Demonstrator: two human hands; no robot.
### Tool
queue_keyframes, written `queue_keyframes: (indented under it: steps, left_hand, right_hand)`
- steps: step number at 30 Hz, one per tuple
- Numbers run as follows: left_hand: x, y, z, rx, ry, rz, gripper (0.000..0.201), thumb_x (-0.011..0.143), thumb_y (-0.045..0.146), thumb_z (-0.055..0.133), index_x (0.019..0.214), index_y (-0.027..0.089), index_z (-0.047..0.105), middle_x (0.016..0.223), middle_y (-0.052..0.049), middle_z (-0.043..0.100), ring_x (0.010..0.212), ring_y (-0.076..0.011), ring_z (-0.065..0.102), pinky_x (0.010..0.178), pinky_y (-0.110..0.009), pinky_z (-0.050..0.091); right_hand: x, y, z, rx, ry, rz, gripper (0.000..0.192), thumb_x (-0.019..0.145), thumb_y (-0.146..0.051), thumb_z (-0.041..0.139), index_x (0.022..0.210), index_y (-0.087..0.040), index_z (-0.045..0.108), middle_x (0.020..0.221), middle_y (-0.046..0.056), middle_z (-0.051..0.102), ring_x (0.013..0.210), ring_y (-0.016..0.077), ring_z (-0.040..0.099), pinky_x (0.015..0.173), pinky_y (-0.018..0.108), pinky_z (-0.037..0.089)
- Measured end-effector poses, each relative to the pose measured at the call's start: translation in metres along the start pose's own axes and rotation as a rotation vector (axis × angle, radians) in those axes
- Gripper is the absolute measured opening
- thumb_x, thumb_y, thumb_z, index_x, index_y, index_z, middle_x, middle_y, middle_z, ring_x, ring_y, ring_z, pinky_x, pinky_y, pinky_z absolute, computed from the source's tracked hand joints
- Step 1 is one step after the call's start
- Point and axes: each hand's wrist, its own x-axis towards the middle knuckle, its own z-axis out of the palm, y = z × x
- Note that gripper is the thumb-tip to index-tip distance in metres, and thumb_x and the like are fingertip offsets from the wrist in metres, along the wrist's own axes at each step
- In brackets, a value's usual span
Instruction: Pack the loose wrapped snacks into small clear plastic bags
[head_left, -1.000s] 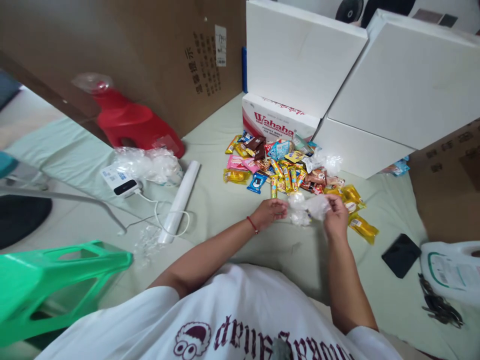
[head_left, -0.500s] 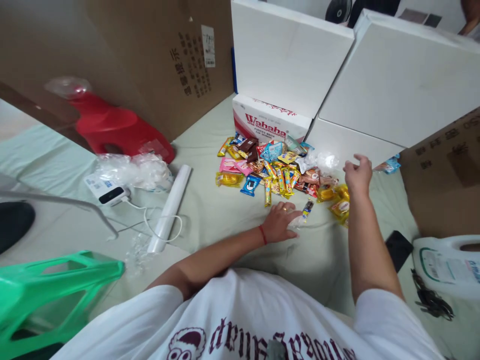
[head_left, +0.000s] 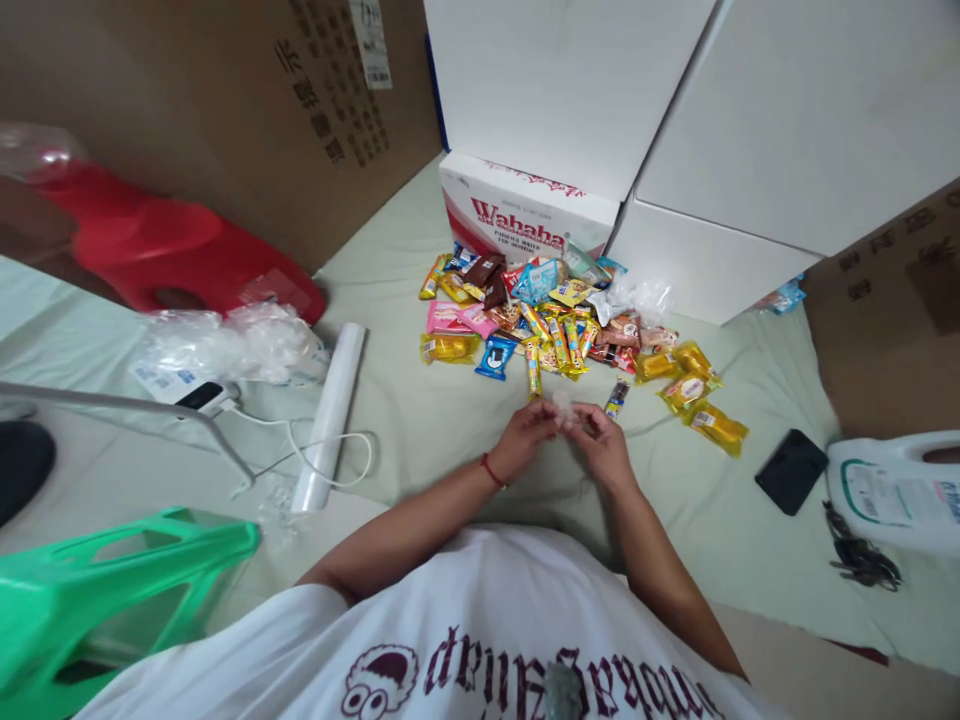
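Between my two hands is a small, crumpled clear plastic bag (head_left: 564, 406). My left hand (head_left: 525, 437), with a red string on its wrist, pinches one side of it. Closed on the other side is my right hand (head_left: 602, 448). Just beyond my right fingers lies a small dark-wrapped snack (head_left: 617, 397) on the pale green sheet (head_left: 442, 440). A heap of wrapped snacks (head_left: 559, 335) spreads ahead of my hands, with yellow sticks, a blue packet (head_left: 495, 357) and pink packets. Several yellow-wrapped cakes (head_left: 716, 428) lie to the right.
Behind the heap stand a Wahaha carton (head_left: 517, 222) and white panels (head_left: 570, 90). To the left are a red jug (head_left: 180, 250), a white roll (head_left: 330, 420), a cable and a green stool (head_left: 127, 560). A black phone (head_left: 792, 471) and white jug (head_left: 900, 490) lie right.
My right hand has come from beside the yellow-wrapped cakes to meet my left hand at the clear bag. The bag is now lifted between both hands. The camera view has tilted down.
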Motion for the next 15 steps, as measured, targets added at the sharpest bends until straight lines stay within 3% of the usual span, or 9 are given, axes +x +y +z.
queue_keyframes:
  steps: [3, 7, 9, 12, 15]
  left_hand:
    - [-0.01, 0.01, -0.018, -0.283, 0.073, -0.077, 0.034, 0.068, 0.033, 0.089, 0.081, 0.018, 0.062, 0.082, 0.002, 0.064, 0.076, -0.0111, 0.059, 0.071, -0.024, 0.05]
    - [-0.019, 0.024, -0.054, -0.487, 0.105, -0.102, 0.031, 0.07, 0.025, 0.089, 0.08, 0.018, 0.06, 0.094, -0.001, 0.068, 0.086, -0.0142, 0.065, 0.079, -0.028, 0.057]
    - [-0.022, 0.026, -0.068, -0.513, 0.102, -0.117, 0.031, 0.07, 0.024, 0.088, 0.08, 0.017, 0.059, 0.099, -0.003, 0.07, 0.086, -0.0149, 0.066, 0.08, -0.03, 0.058]
    - [-0.023, 0.025, -0.076, -0.465, 0.154, -0.152, 0.036, 0.073, 0.031, 0.088, 0.083, 0.019, 0.056, 0.086, 0.002, 0.065, 0.075, -0.0134, 0.063, 0.074, -0.031, 0.06]
    - [-0.021, 0.022, -0.073, -0.337, 0.214, -0.104, 0.041, 0.074, 0.041, 0.087, 0.085, 0.02, 0.053, 0.077, 0.006, 0.055, 0.068, -0.0098, 0.056, 0.067, -0.025, 0.056]
  right_hand:
    - [0.014, -0.006, 0.005, 0.112, -0.084, 0.06, 0.029, 0.076, -0.047, 0.084, 0.087, -0.023, 0.072, 0.073, -0.002, 0.066, 0.064, 0.0136, 0.058, 0.063, 0.026, 0.049]
    - [0.018, -0.008, 0.006, 0.363, 0.003, 0.197, 0.036, 0.066, -0.046, 0.092, 0.081, -0.023, 0.07, 0.068, -0.005, 0.058, 0.058, 0.009, 0.049, 0.056, 0.022, 0.045]
    - [0.018, -0.008, 0.006, 0.44, -0.004, 0.27, 0.038, 0.062, -0.044, 0.094, 0.081, -0.023, 0.069, 0.07, -0.005, 0.057, 0.058, 0.0082, 0.048, 0.053, 0.021, 0.044]
    - [0.017, -0.005, 0.006, 0.448, -0.063, 0.377, 0.042, 0.059, -0.046, 0.095, 0.08, -0.021, 0.068, 0.069, -0.004, 0.055, 0.059, 0.0089, 0.047, 0.05, 0.02, 0.04]
    - [0.016, -0.004, 0.001, 0.321, 0.066, 0.351, 0.045, 0.061, -0.054, 0.091, 0.078, -0.02, 0.066, 0.067, -0.004, 0.053, 0.059, 0.0097, 0.045, 0.05, 0.02, 0.037]
